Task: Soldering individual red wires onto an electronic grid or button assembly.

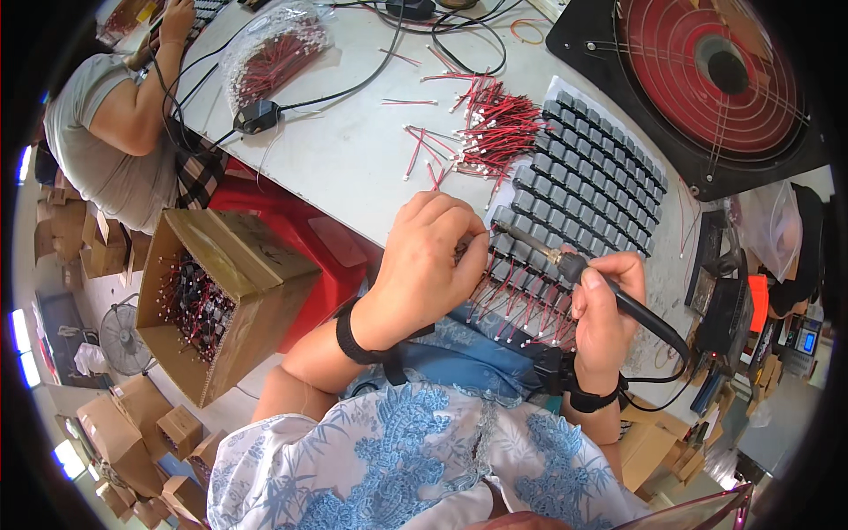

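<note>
My right hand (605,305) is wrapped round the black handle of a soldering iron (579,268). The iron's metal shaft slants up to the left, its tip over the edge of a block of grey-and-black components (583,172) set in rows. My left hand (428,256) is closed in a pinch beside that tip; the fingers hide what they hold. Short red-and-black wires (521,305) with white ends hang off the near row, between my hands. Just beyond my left hand, a heap of loose wires with white connectors (499,128) touches the block's far left side.
A large red fan with a wire guard (707,53) stands at the table's far right. A plastic bag of wires (278,57) and a black cable box (256,117) lie at the far left. A cardboard box of wired parts (238,256) sits left, near another person (115,132).
</note>
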Tool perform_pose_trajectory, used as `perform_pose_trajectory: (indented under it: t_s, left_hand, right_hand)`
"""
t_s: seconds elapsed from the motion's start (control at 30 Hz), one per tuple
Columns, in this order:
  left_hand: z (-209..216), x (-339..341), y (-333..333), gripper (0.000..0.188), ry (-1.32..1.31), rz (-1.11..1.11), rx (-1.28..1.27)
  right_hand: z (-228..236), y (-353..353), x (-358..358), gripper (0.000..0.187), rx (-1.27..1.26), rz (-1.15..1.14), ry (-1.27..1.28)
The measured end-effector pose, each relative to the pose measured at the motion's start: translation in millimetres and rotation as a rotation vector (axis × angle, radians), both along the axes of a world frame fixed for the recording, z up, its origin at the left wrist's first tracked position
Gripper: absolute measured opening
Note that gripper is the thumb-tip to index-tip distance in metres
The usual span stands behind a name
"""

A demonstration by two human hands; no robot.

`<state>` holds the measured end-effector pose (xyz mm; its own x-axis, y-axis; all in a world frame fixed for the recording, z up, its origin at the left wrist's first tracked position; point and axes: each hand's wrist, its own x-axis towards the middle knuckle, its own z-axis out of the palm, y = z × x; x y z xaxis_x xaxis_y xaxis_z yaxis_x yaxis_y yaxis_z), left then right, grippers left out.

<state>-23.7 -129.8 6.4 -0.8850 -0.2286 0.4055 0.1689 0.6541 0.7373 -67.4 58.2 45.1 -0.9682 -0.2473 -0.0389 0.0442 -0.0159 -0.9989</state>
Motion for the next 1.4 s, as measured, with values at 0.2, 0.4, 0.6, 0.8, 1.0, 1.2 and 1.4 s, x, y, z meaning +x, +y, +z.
perform_pose_trajectory:
  t_s: [0.2,0.4,0.6,0.8,1.0,1.2,1.4]
  left_hand:
    - [-0.8,-0.8,-1.0,0.008,0.003,-0.001,0.009]
    - [-1.2,-0.9,-2.4,0.007,-0.002,-0.018,0.000]
    - [0.6,-0.6,-2.7,0.007,-0.015,-0.026,-0.008]
    - [1.0,-1.0,-3.3,0.007,-0.014,-0.032,-0.013]
    - [0.8,-0.9,-3.5,0.007,-0.017,-0.041,-0.007]
    - [1.2,-0.5,-4.0,0.007,-0.020,-0.045,-0.001]
    - [1.9,-0.8,-5.1,0.008,-0.016,-0.055,-0.003]
  right_hand:
    - [-0.7,-1.2,-0.3,0.011,0.002,0.006,-0.013]
    - [-0.7,-0.5,-0.8,0.010,0.028,0.027,-0.004]
    - [-1.1,-1.1,-2.9,0.011,0.012,0.065,0.018]
    - [-0.3,-0.4,-1.1,0.011,0.007,0.022,-0.002]
    - [-2.2,-0.5,-1.8,0.009,0.049,0.046,0.049]
    - [-1.7,-0.2,-1.7,0.009,0.058,0.058,0.038]
    - [-2.4,1.0,-2.2,0.012,-0.019,0.024,0.012]
